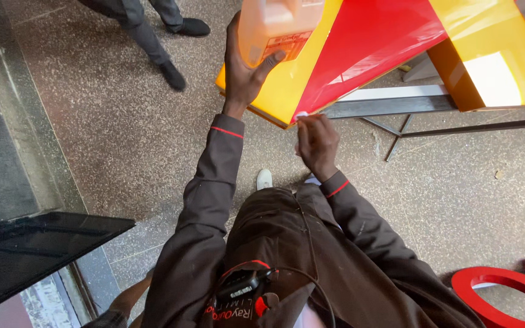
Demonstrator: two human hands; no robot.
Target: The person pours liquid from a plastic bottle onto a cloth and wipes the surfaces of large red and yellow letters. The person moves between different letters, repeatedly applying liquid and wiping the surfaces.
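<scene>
Two hands are at work on the glossy red-and-yellow sign panel (pixel 360 42), which rests tilted on a grey metal frame (pixel 390 106) in the far middle of the view. Our left hand (pixel 247 70) is closed around a translucent orange plastic jug (pixel 274 27), thumb across its label, holding it against the yellow part of the panel. Our right hand (pixel 316 143) pinches a small white wad (pixel 302 114), whether cloth or tissue we cannot tell, between fingertips and presses it to the panel's near edge, just where red meets yellow.

To do this well, we judge it best to keep the jug upright and steady so nothing spills onto the speckled floor (pixel 123 133), and to work the wad along the edge in short strokes with light pressure, since the shiny face looks as if it would mark easily. We should brace the panel with the left hand so it does not slide on the frame.

Far left, another person's legs in dark shoes (pixel 171 76) stand well apart from us. A dark glass sheet (pixel 37 240) lies near left, and red cut-out letters (pixel 505 291) lie on the floor near right.
</scene>
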